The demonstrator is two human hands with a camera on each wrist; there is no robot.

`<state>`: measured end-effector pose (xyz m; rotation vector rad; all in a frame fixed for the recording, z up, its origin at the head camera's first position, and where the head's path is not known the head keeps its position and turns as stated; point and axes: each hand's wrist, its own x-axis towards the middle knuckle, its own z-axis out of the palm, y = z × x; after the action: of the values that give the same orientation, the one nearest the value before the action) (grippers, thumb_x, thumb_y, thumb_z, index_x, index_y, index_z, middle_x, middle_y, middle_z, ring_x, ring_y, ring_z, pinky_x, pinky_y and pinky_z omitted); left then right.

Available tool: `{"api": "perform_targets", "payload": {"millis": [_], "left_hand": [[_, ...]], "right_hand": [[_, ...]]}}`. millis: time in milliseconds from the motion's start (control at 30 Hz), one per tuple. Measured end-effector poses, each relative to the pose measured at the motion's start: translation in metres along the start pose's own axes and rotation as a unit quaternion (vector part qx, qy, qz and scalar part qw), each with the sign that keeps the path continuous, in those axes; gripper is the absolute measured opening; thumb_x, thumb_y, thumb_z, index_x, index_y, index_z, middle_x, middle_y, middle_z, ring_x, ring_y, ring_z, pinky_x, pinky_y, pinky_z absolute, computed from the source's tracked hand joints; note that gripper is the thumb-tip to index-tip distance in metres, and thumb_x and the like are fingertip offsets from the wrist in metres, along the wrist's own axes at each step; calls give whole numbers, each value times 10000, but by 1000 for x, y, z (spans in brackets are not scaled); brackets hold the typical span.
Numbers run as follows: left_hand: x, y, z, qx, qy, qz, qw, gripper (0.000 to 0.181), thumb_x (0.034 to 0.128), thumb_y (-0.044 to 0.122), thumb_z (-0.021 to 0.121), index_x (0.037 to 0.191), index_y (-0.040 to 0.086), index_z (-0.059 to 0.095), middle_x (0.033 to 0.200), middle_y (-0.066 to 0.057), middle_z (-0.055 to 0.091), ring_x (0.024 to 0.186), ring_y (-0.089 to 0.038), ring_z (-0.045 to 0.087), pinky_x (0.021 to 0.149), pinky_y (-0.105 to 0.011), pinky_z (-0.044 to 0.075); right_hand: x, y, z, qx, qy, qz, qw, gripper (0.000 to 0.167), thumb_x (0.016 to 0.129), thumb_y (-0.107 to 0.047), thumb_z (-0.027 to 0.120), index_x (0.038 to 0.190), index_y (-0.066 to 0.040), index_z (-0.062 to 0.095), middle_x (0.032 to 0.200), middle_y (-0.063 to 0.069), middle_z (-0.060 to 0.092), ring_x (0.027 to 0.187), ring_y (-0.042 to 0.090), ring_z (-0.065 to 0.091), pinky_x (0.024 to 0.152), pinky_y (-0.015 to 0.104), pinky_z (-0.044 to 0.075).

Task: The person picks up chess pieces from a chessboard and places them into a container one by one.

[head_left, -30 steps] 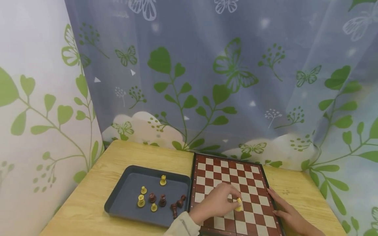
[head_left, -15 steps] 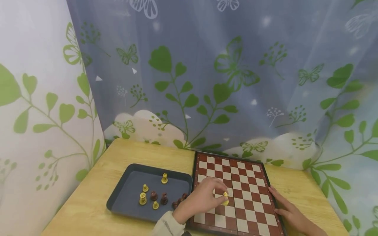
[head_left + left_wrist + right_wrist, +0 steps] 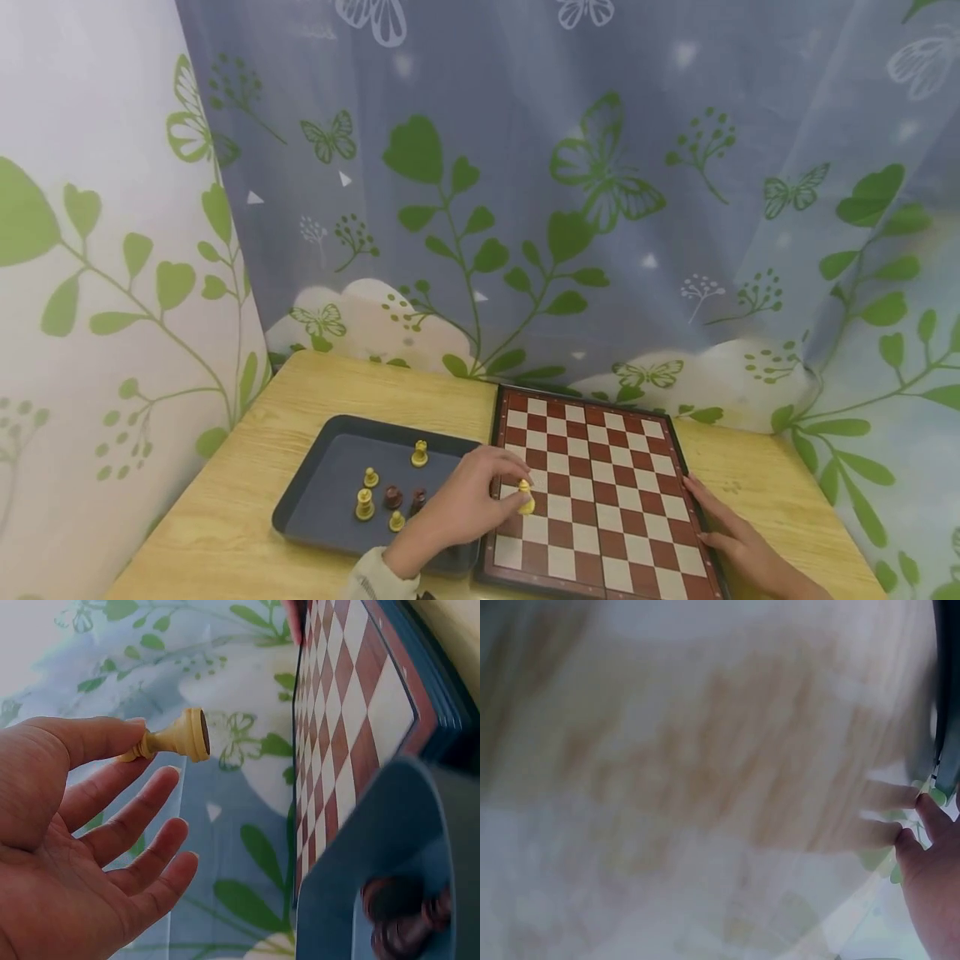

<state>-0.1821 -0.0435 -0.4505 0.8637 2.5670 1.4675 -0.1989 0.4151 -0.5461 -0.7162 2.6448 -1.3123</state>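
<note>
My left hand (image 3: 468, 500) pinches a yellow chess piece (image 3: 527, 498) between thumb and index finger, above the left part of the chessboard (image 3: 637, 500). In the left wrist view the chess piece (image 3: 184, 739) lies sideways, its dark base pointing away from the hand (image 3: 82, 825), while the other fingers extend loosely. My right hand (image 3: 738, 533) rests against the board's right edge with its fingers extended. In the right wrist view the right hand (image 3: 934, 862) touches the dark edge of the board (image 3: 949, 727).
Left of the board lies a dark blue tray (image 3: 315, 483) with several yellow and dark red chess pieces. Among them are a yellow piece (image 3: 420, 454) and a dark red piece (image 3: 392, 497). My left forearm hides part of the tray. A patterned curtain (image 3: 487, 208) hangs behind the table (image 3: 300, 383).
My left hand has moved left across the board toward the tray, carrying the yellow chess piece. The right hand stays at the board's right edge.
</note>
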Motion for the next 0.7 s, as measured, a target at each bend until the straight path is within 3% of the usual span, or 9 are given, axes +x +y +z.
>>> {"api": "perform_targets", "payload": {"millis": [200, 500, 700], "left_hand": [[-12, -10, -17, -135, 248, -70, 9996, 128, 984, 203, 690, 1082, 200, 772, 1258, -40, 676, 1264, -296, 548, 1066, -584, 426], [-28, -26, -39, -219, 782, -180, 9965, 168, 971, 219, 710, 1113, 150, 768, 1300, -114, 654, 1268, -387, 539, 1034, -653, 422], [-35, -46, -65, -81, 1232, -381, 9916, 166, 936, 168, 748, 1091, 220, 775, 1239, -67, 701, 1185, -307, 623, 959, -541, 512]], "right_hand": [[1, 2, 0, 52, -75, 93, 9999, 700, 1004, -1, 518, 1610, 15, 170, 1525, -399, 94, 1317, -326, 93, 910, -42, 180], [1, 5, -8, 74, -227, 420, 9988, 719, 1019, -41, 522, 1628, -28, 140, 1499, -398, 77, 1273, -348, 107, 929, 44, 300], [1, 7, -4, 234, -244, 263, 9991, 713, 1023, -41, 520, 1622, -5, 134, 1532, -373, 82, 1304, -333, 100, 944, 2, 234]]}}
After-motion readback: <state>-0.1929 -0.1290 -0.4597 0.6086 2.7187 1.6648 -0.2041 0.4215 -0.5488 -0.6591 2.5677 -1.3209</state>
